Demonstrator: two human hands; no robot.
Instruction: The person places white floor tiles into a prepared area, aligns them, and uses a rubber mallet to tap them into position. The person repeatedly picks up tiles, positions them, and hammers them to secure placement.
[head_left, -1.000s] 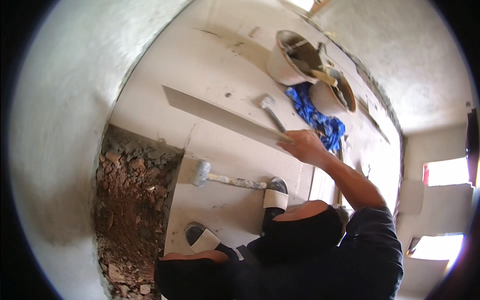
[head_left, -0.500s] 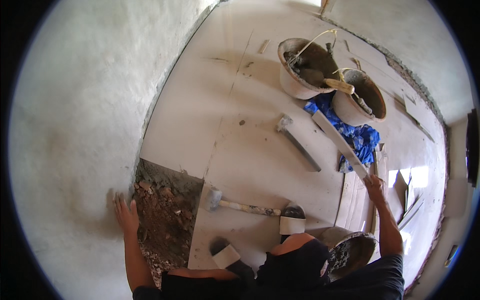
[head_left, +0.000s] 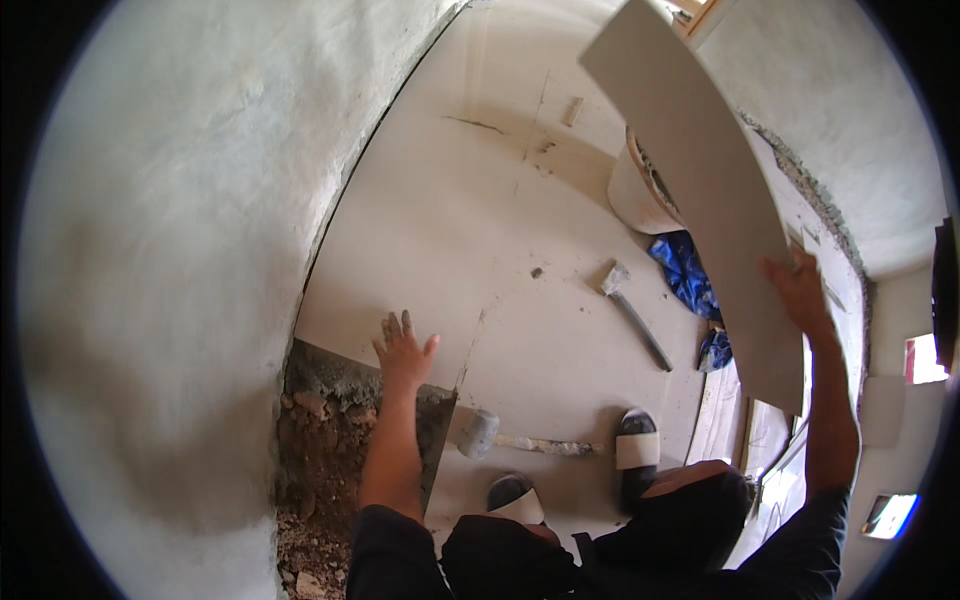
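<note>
My right hand (head_left: 802, 292) grips a long beige tile (head_left: 688, 163), raised on edge at the right and partly hiding a bucket (head_left: 645, 195) and a crumpled blue sheet (head_left: 680, 270). My left hand (head_left: 403, 355) has its fingers spread over the laid floor tile (head_left: 370, 250), just beyond the edge of a rubble-filled gap (head_left: 325, 470); whether it touches the tile I cannot tell. A hammer (head_left: 637, 325) with a grey handle lies between my hands, and a grey-headed mallet (head_left: 482, 432) lies by my sandalled feet (head_left: 637, 455).
A rough plastered wall (head_left: 170, 280) runs along the left, another wall (head_left: 800, 90) along the right. Stacked long boards or tiles (head_left: 722, 410) lie near my right leg. Small bright openings show at the far right.
The tile in my right hand has swung up into a broad, raised position, covering much of the buckets. My left hand has moved from beside the wall forward and right onto the floor's tiled part.
</note>
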